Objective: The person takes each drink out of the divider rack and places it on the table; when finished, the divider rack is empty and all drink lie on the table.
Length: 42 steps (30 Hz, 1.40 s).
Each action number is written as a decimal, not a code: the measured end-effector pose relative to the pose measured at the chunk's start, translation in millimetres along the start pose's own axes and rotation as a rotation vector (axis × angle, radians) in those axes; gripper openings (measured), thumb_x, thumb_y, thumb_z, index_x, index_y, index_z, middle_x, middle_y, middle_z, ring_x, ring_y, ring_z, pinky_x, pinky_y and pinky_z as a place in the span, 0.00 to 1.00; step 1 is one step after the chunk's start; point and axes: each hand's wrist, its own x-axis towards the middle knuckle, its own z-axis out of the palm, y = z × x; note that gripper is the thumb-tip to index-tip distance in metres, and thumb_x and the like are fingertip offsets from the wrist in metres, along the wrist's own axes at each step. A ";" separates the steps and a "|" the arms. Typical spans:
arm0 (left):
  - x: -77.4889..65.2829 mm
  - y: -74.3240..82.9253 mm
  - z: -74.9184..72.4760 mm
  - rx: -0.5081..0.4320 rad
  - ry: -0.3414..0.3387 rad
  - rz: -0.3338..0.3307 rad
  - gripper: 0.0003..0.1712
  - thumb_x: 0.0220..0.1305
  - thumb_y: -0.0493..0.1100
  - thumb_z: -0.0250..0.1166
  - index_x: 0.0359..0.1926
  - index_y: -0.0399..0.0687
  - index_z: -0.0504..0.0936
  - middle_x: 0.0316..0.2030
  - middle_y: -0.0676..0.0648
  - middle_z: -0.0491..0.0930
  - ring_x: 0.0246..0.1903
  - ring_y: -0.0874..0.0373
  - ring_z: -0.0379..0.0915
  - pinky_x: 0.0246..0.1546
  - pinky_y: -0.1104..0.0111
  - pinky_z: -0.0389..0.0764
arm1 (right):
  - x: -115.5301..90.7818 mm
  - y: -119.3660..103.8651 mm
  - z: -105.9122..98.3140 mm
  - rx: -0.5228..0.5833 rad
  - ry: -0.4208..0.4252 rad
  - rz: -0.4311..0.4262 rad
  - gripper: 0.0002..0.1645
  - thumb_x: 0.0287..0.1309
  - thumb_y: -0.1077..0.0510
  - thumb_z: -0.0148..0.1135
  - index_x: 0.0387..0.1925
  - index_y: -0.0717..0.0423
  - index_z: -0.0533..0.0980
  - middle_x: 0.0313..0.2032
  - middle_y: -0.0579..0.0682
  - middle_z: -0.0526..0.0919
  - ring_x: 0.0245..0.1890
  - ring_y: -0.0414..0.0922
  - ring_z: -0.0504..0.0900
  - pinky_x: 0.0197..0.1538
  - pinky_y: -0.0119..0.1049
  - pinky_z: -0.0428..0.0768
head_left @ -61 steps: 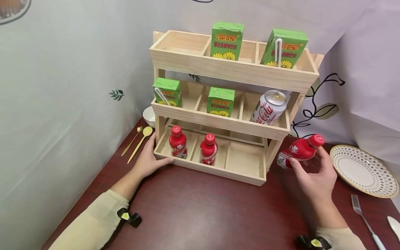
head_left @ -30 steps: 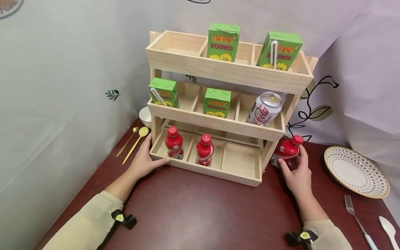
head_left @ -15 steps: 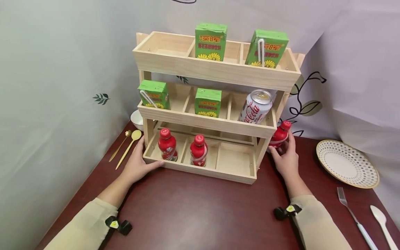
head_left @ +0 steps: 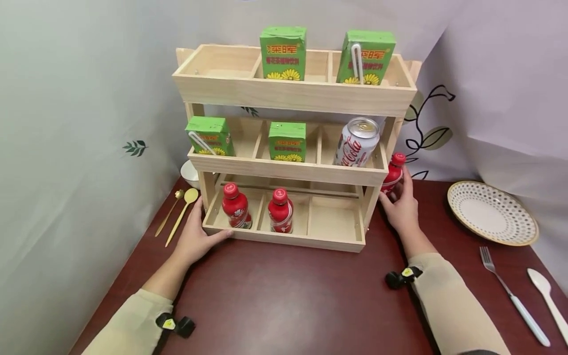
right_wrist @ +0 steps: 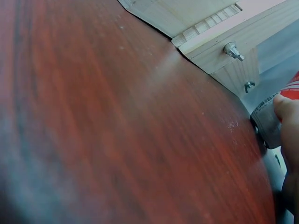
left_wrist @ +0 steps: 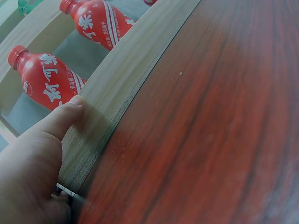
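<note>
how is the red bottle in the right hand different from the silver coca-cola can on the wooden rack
Colour: the red narrow-necked bottle bears white markings; the silver cylindrical metal can bears red lettering. Top: the bottle narrows to a red cap; the can has a broad metal lid. Place: the right hand holds the bottle beside the pale wooden three-tier rack; the can sits in the right compartment of the middle tier. Both carry printing.

The rack (head_left: 295, 93) in the centre was of matt wood, the table (head_left: 284, 296) at the bottom smooth and glossy, the can (head_left: 356, 143) shiny metal.
</note>
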 end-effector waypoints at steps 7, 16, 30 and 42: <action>0.3 -0.1 1.9 0.004 0.021 -0.014 0.63 0.41 0.40 0.82 0.73 0.41 0.52 0.61 0.34 0.65 0.58 0.40 0.63 0.54 0.52 0.63 | 14.0 2.5 3.6 0.000 -0.022 -0.033 0.58 0.56 0.57 0.69 0.76 0.33 0.43 0.61 0.61 0.72 0.60 0.52 0.73 0.54 0.46 0.75; -15.3 -46.0 1.2 0.082 0.010 -0.049 0.69 0.38 0.51 0.83 0.76 0.58 0.48 0.64 0.45 0.64 0.60 0.52 0.60 0.54 0.49 0.62 | -7.5 8.3 11.7 -0.020 -0.008 0.012 0.57 0.56 0.60 0.69 0.76 0.38 0.43 0.59 0.62 0.73 0.58 0.54 0.74 0.52 0.48 0.76; -3.3 -28.2 4.2 0.050 0.027 -0.019 0.67 0.38 0.44 0.83 0.75 0.48 0.50 0.63 0.40 0.65 0.60 0.46 0.62 0.54 0.49 0.61 | 8.3 8.1 5.7 0.015 0.071 0.113 0.48 0.58 0.56 0.68 0.74 0.46 0.52 0.63 0.59 0.70 0.62 0.51 0.71 0.58 0.46 0.72; -4.3 -1.1 0.9 0.010 0.022 0.005 0.62 0.40 0.41 0.82 0.72 0.38 0.53 0.61 0.33 0.65 0.58 0.40 0.62 0.55 0.46 0.62 | -8.6 -13.1 0.7 0.083 0.473 -0.072 0.30 0.56 0.58 0.64 0.59 0.62 0.68 0.54 0.52 0.69 0.53 0.47 0.68 0.54 0.38 0.69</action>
